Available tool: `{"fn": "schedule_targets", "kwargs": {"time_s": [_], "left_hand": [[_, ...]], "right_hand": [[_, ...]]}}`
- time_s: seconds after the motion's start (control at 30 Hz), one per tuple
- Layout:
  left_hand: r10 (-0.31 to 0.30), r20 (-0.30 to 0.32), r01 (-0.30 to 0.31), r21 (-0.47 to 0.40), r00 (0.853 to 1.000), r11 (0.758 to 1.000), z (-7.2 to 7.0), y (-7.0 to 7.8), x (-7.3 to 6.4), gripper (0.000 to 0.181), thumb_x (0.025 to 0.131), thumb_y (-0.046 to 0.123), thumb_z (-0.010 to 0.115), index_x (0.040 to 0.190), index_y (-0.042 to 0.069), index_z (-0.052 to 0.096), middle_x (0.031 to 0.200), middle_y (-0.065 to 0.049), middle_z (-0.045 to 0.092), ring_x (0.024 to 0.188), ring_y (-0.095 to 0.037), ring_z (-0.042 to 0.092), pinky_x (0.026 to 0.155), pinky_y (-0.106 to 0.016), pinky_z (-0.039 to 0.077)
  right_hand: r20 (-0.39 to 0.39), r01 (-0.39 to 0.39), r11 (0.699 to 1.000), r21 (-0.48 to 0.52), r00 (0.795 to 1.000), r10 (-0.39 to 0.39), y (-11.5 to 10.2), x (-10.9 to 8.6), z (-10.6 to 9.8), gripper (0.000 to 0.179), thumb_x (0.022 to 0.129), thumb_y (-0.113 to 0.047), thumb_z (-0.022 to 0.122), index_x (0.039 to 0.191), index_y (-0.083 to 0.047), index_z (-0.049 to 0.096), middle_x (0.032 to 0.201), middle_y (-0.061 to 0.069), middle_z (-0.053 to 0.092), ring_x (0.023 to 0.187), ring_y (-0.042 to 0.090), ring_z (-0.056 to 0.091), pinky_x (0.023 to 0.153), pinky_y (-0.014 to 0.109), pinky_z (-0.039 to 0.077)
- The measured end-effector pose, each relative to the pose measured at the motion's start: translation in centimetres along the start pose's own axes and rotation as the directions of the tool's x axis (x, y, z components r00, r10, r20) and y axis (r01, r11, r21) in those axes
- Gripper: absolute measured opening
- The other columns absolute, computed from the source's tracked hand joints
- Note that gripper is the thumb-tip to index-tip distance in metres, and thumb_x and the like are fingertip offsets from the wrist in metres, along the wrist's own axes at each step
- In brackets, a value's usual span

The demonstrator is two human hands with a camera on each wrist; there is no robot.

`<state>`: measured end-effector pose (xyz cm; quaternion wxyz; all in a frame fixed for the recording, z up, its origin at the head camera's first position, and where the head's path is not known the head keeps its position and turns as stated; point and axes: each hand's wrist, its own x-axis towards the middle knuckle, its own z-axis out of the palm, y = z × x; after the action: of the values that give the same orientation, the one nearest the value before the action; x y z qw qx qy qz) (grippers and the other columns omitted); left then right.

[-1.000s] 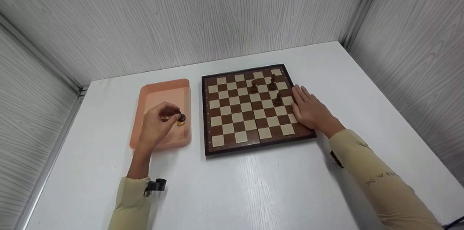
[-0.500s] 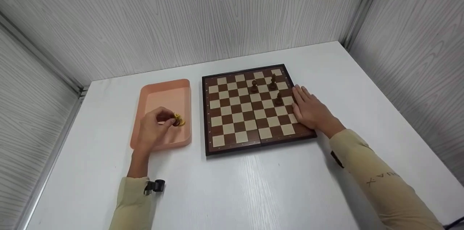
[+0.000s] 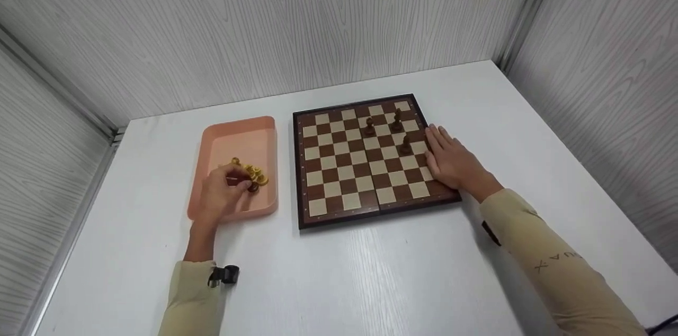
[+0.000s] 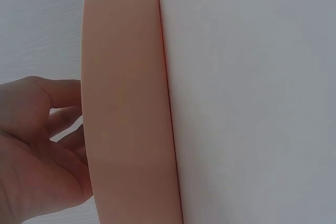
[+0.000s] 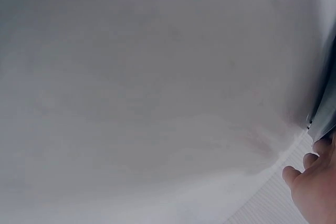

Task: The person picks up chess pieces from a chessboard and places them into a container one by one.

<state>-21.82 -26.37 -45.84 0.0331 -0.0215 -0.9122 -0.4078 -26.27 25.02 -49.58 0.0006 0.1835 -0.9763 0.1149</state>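
In the head view my left hand (image 3: 222, 187) reaches into the orange tray (image 3: 241, 125). Its thumb and fingers pinch a dark chess piece (image 3: 254, 187), mostly covered by them, beside several yellow chess pieces (image 3: 262, 178). The left wrist view shows the tray's outer wall (image 4: 126, 103) hiding those fingertips. My right hand (image 3: 454, 161) rests along the right edge of the chessboard (image 3: 339, 217), fingers straight. Three dark pieces stand upright on the board: one piece (image 3: 369, 127), a taller one (image 3: 397, 121) and another (image 3: 406, 146). The right wrist view catches only part of that hand (image 5: 317, 179).
The tray and board lie side by side on a white table (image 3: 339, 277), a narrow strip between them. Grey wood-grain panels (image 3: 296, 23) enclose the back and both sides. A black strap camera (image 3: 225, 274) sits on the left sleeve.
My left hand has shifted slightly left and toward the person inside the tray, the dark piece moving with it. More yellow pieces are visible now. The right hand stays still.
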Motion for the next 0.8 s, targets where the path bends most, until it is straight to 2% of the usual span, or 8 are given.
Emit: {"fn": "schedule_targets", "kwargs": {"time_s": [0.13, 0.4, 0.8], "left_hand": [[-0.024, 0.009, 0.024, 0.014, 1.0, 1.0, -0.07, 0.13, -0.12, 0.023, 0.096, -0.002, 0.068, 0.118, -0.006, 0.066, 0.119, -0.024, 0.066, 0.112, -0.039, 0.065, 0.097, -0.049, 0.054], [-0.016, 0.019, 0.015, 0.062, 1.0, 0.998, 0.17, 0.28, -0.47, 0.016, 0.095, -0.001, 0.069, 0.11, -0.004, 0.069, 0.11, -0.023, 0.069, 0.102, -0.038, 0.068, 0.089, -0.048, 0.056], [-0.001, 0.047, -0.002, 0.054, 0.999, 0.999, 0.05, 0.27, -0.35, 0.018, 0.094, -0.003, 0.069, 0.112, -0.005, 0.068, 0.11, -0.024, 0.068, 0.102, -0.039, 0.068, 0.084, -0.045, 0.058]], "right_hand": [[0.003, -0.006, 1.0, 0.002, 1.0, 0.006, -0.04, 0.14, -0.03, 0.062, 0.111, -0.03, 0.024, 0.161, 0.004, 0.01, 0.169, 0.021, 0.01, 0.156, 0.039, 0.008, 0.122, 0.057, 0.018], [0.014, -0.011, 1.0, -0.005, 1.0, 0.011, -0.14, 0.04, 0.13, 0.063, 0.111, -0.031, 0.025, 0.161, 0.004, 0.01, 0.169, 0.02, 0.009, 0.156, 0.038, 0.008, 0.122, 0.057, 0.019], [-0.009, -0.005, 1.0, -0.004, 1.0, 0.005, -0.08, 0.0, 0.02, 0.062, 0.111, -0.03, 0.026, 0.161, 0.004, 0.011, 0.169, 0.021, 0.012, 0.155, 0.039, 0.009, 0.121, 0.058, 0.02]]}}
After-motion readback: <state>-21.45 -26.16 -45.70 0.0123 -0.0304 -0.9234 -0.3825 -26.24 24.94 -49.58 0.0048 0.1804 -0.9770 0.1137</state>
